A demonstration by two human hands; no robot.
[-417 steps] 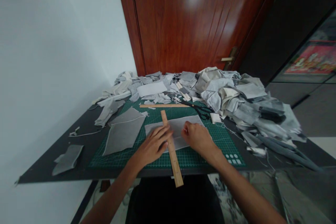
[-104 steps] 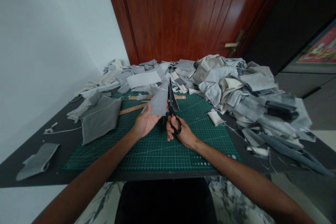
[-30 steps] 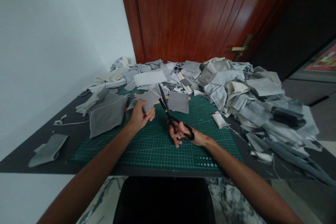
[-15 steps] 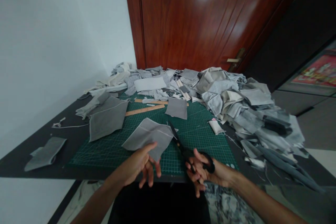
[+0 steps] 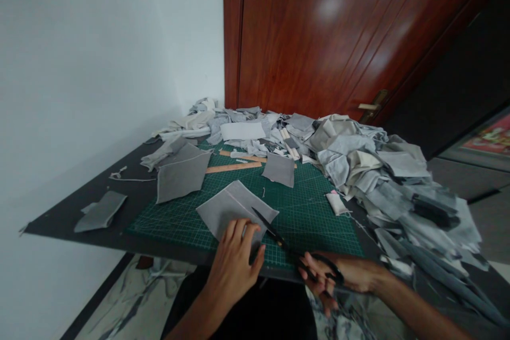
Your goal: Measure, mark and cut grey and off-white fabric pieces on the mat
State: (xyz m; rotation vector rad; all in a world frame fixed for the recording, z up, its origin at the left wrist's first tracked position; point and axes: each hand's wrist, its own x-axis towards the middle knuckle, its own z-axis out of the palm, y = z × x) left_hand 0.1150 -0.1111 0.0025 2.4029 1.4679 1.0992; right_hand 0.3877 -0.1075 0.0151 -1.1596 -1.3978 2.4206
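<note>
My right hand (image 5: pixel 319 273) is closed round the handles of black scissors (image 5: pixel 279 239) at the near edge of the table. Their blades look closed and point up and left, the tip over a grey cloth piece (image 5: pixel 223 207) on the green cutting mat (image 5: pixel 311 228). The cloth has a pale line across it. My left hand (image 5: pixel 235 260) lies palm down on the cloth's near part, fingers bent a little and thumb apart. It hides that corner. Beyond, a small grey cloth square (image 5: pixel 279 170) lies near a wooden ruler (image 5: pixel 235 168).
A large heap of grey and cream fabric (image 5: pixel 358 164) covers the table's right and back. More grey pieces (image 5: pixel 183 175) and a folded scrap (image 5: pixel 101 211) lie left. A small white bundle (image 5: pixel 337 203) sits on the mat's right. A wooden door (image 5: pixel 311 37) stands behind.
My left hand has turned palm down and come to rest on the cloth. The scissors' tip now lies over the cloth, further in from its edge. The view has shifted left.
</note>
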